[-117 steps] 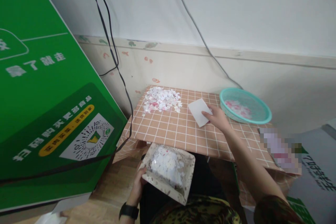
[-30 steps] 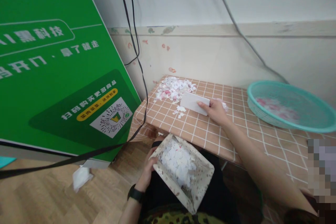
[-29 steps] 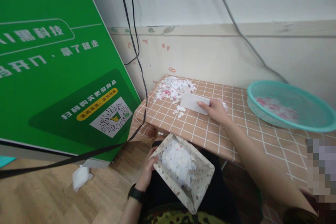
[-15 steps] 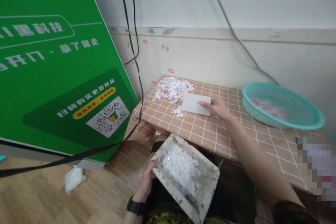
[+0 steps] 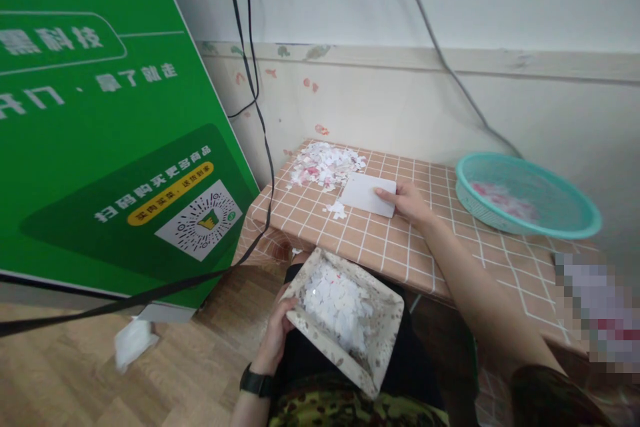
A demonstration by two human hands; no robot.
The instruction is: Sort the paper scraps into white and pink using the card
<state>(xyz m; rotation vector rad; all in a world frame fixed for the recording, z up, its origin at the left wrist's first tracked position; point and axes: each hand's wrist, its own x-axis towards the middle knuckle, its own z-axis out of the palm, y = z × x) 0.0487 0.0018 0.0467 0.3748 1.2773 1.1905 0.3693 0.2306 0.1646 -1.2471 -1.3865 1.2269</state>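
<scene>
My left hand (image 5: 279, 328) grips the left rim of a stained, off-white rectangular tray (image 5: 387, 340), tilted over my lap below the table edge. White paper scraps (image 5: 335, 303) fill much of it. Over the table, my right hand (image 5: 407, 200) pinches a flat white card (image 5: 367, 195) by its right end, thumb on top. The card's left edge is beside a small cluster of scraps (image 5: 336, 209). Behind that lies a larger heap of white and pinkish paper scraps (image 5: 325, 165).
A turquoise plastic basket (image 5: 530, 230) holding pink and white bits stands at the right of the checked table (image 5: 385, 253). A green cabinet (image 5: 115, 147) rises on the left, with a black strap (image 5: 270, 167) hanging before it. White plastic (image 5: 134, 343) lies on the floor.
The whole view has shifted slightly, so everything appears a little further left and up. Both hands keep their hold on the tray and the card.
</scene>
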